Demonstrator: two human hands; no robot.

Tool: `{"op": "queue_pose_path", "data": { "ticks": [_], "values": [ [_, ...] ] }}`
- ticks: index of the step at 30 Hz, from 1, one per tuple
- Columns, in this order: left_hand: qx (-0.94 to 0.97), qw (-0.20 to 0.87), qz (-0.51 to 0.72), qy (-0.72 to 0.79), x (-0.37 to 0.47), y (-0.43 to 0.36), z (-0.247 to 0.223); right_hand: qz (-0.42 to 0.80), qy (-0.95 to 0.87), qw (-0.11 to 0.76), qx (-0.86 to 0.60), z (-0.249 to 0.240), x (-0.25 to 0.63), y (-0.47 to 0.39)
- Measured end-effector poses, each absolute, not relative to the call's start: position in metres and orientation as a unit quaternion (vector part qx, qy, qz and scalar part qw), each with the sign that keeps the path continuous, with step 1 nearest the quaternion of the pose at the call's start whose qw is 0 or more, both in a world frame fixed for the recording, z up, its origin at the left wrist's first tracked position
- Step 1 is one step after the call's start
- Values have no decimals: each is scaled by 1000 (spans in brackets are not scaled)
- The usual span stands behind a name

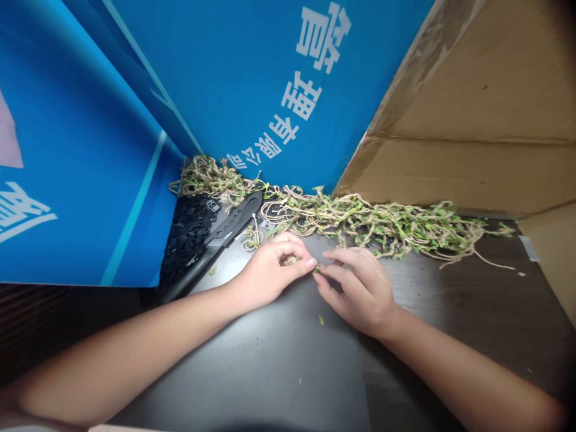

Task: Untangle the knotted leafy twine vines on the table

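My left hand [274, 273] is closed around a small bunch of leafy twine [290, 261], mostly hidden by the fingers. Its thumb presses against the index finger at the end of the bunch. Facing it, my right hand [360, 285] has its thumb and index fingertips brought together on a thin end of the same twine, with the other fingers loosely bent. Just beyond both hands lies a long tangled heap of leafy twine [405, 228], beige cord with small green leaves. A smaller leafy heap [209, 174] sits farther back on the left.
A long black tool with a scalloped head [236, 219] lies left of my hands, beside many small black pieces [186, 231]. Blue panels with white characters [270, 72] and brown cardboard [472, 120] stand around the work area. A loose leaf [321, 319] rests on the grey mat [270, 372].
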State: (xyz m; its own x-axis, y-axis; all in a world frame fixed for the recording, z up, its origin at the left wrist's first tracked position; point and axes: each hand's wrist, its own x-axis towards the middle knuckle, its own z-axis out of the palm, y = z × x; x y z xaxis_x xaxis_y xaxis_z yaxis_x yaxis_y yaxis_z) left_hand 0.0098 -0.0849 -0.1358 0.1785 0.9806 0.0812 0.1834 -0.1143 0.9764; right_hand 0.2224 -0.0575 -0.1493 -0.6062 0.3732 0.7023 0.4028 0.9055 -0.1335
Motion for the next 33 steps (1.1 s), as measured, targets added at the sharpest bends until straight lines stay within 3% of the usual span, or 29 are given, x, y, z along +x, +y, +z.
{"op": "queue_pose_path", "data": {
  "ticks": [24,33],
  "values": [
    [637,417,427,487,12,-87,-142,-76,-895,353,-261,-146,219,-56],
    [682,296,430,513,19,-96,-141,-61,-895,357,-261,-147,215,-58]
  ]
}}
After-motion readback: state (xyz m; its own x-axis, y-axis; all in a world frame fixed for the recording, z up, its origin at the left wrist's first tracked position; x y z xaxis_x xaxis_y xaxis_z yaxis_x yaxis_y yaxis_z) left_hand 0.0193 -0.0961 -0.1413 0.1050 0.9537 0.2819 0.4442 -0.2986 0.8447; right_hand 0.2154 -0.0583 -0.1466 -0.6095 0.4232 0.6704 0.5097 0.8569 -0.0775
